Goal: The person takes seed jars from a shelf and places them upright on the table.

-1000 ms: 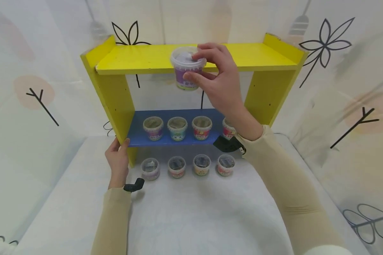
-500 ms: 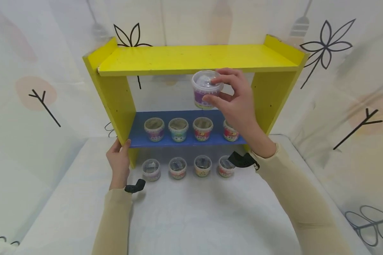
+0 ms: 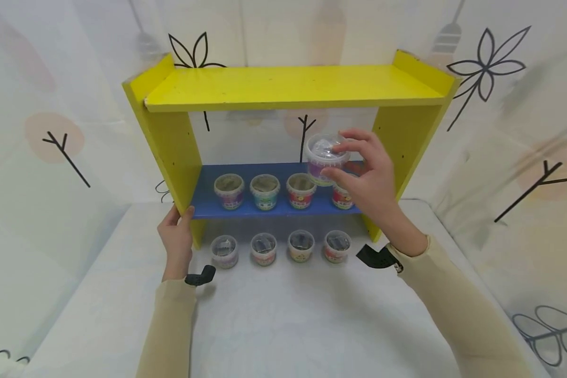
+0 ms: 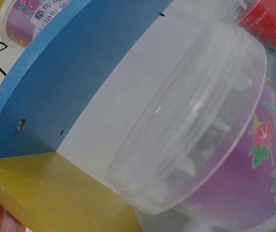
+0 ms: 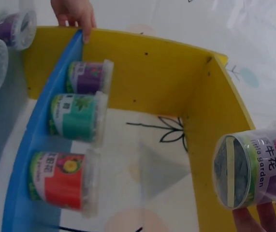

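Observation:
My right hand [image 3: 366, 168] holds a small lidded plastic tub with a purple label [image 3: 322, 161] in the air, before the right part of the blue shelf [image 3: 274, 214]. Fingers and thumb pinch its sides; in the right wrist view the tub [image 5: 254, 169] shows its clear base. My left hand [image 3: 176, 236] grips the yellow left side panel [image 3: 170, 142] at the blue shelf's front corner. On that shelf stand a purple tub [image 3: 229, 192], a teal tub [image 3: 265, 192] and two red ones, the right one [image 3: 342, 197] partly behind the held tub.
Beneath the blue shelf, several lidded tubs [image 3: 263, 249] stand in a row on the white cloth [image 3: 283, 315]. The yellow top shelf [image 3: 288, 84] spans above. A patterned white backdrop [image 3: 75, 63] stands behind and at both sides.
My right hand has brought the purple tub down and to the right, from the yellow top shelf's front edge to just above the blue shelf. The left hand stays on the side panel.

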The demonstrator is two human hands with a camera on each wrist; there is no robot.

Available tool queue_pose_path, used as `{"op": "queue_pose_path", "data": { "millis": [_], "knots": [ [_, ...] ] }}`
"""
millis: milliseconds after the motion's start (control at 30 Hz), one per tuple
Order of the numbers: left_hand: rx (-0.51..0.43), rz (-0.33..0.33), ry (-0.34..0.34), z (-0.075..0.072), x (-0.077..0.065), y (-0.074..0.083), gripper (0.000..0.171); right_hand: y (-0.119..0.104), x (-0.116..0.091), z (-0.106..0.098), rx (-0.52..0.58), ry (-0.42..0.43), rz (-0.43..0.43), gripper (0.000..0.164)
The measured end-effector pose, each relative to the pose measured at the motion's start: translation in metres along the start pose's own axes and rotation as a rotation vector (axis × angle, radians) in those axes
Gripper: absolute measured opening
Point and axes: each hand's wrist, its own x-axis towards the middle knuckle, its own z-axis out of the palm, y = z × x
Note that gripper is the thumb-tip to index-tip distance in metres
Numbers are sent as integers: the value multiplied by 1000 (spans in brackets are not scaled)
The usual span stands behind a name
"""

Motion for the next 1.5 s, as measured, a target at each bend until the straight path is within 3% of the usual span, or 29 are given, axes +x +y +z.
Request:
{"op": "queue_pose_path", "data": {
  "millis": [467, 933, 1167, 1500],
  "knots": [
    [-13, 3, 1, 0, -1, 1, 43, 30, -34, -35, -68, 75, 89, 29],
    [-26, 17, 5, 0, -1, 2, 42, 53, -74, -70, -249, 135, 207, 27],
    [-17, 16, 5, 0, 0, 1, 42, 66, -98, -82, -324, 126, 311, 30],
    [17, 7, -9, -2, 2, 1, 43, 88, -131, -92, -362, 111, 383, 34]
  ]
}}
